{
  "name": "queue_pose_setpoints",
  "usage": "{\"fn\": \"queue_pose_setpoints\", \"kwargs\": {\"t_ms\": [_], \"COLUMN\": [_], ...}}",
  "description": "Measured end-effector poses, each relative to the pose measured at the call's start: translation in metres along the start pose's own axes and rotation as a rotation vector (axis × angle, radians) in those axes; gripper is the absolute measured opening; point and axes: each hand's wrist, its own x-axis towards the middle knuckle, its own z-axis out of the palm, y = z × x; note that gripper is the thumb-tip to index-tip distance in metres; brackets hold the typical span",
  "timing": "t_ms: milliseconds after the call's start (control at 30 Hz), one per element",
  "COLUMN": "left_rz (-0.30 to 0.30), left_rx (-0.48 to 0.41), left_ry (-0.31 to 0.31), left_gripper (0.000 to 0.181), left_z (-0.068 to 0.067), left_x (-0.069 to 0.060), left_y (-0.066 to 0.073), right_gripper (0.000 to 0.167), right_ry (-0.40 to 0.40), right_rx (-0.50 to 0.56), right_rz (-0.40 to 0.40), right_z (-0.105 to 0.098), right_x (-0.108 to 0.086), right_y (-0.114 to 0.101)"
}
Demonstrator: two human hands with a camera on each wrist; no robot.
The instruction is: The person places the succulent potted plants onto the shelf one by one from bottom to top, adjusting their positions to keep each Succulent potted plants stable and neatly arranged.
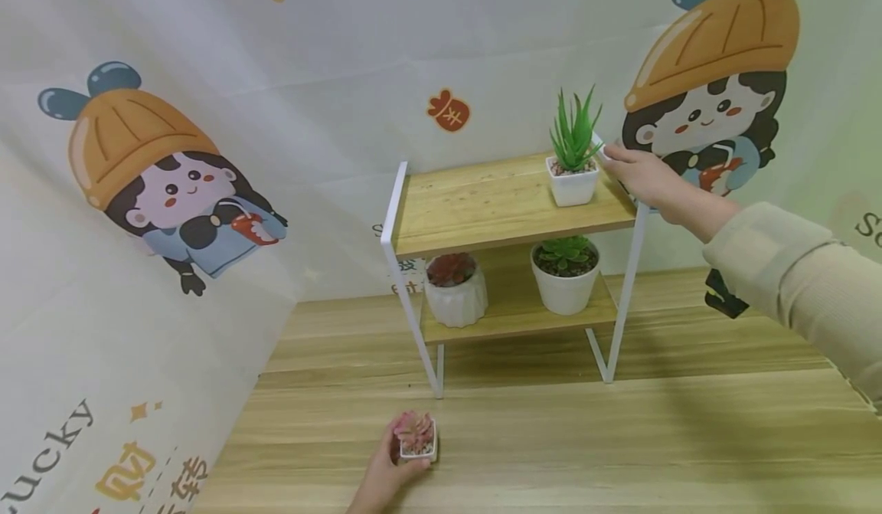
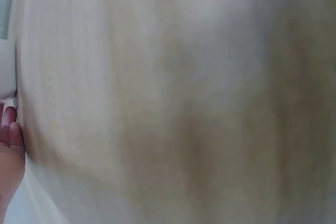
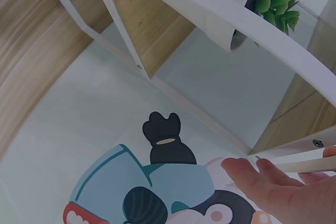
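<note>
In the head view my left hand [image 1: 387, 469] holds a small white square pot with a pink succulent [image 1: 416, 431], thumb and fingers on either side of it, low over the wooden tabletop. The left wrist view catches only part of that hand [image 2: 10, 153] and a white piece of the pot [image 2: 6, 72]. My right hand [image 1: 646, 178] grips the white metal frame at the top right end of a two-tier wooden shelf [image 1: 475, 200]. Beside it on the top board stands a spiky green plant in a white square pot [image 1: 574, 184]. In the right wrist view, fingers [image 3: 278, 190] lie around the frame bar.
The lower board carries a dark red succulent in a ribbed white pot [image 1: 456, 299] and a green succulent in a round white pot [image 1: 565, 284]. A printed cloth [image 1: 331, 116] hangs behind and at the left. The shelf stands on the wood-grain tabletop [image 1: 551, 445].
</note>
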Motion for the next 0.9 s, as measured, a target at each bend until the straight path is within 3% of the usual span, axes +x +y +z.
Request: {"fn": "queue_pose_setpoints", "kwargs": {"t_ms": [233, 567, 767, 900], "left_rz": [0.004, -0.007, -0.039, -0.004], "left_rx": [-0.055, -0.014, 0.037, 0.092], "left_ry": [-0.008, 0.031, 0.096, 0.152], "left_gripper": [0.082, 0.079, 0.079, 0.076], "left_z": [0.000, 0.004, 0.007, 0.004], "left_x": [0.001, -0.002, 0.002, 0.010], "left_y": [0.000, 0.004, 0.029, 0.054], "right_gripper": [0.054, 0.053, 0.053, 0.054], "right_ry": [0.001, 0.001, 0.001, 0.000], "right_rx": [0.001, 0.008, 0.012, 0.016], "right_rz": [-0.002, 0.005, 0.006, 0.009], "right_z": [0.000, 0.001, 0.001, 0.000], "right_x": [0.001, 0.003, 0.001, 0.001], "right_y": [0.000, 0.000, 0.001, 0.001]}}
